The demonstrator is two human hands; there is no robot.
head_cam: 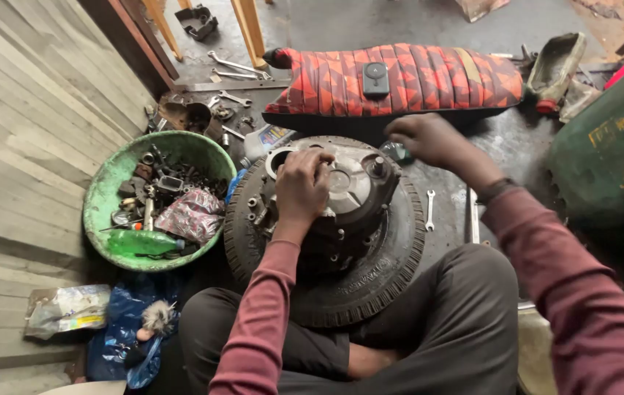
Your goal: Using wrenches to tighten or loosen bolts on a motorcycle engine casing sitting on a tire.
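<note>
Under the left hand point(302, 186), dull grey metal engine casing point(352, 186) on a rough matt rubber tyre point(392, 256); glossy green plastic basin point(107, 197) further left.

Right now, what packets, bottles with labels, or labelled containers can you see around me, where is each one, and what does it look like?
White plastic bottle: behind the tyre, lying tilted, blue and yellow label.
Green plastic bottle: lying in the green basin, front edge.
Patterned pouch: in the basin, crumpled, pink and white.
Clear plastic packet: floor at left, crumpled, yellow strip.
Green drum: far right, yellow markings.
</note>
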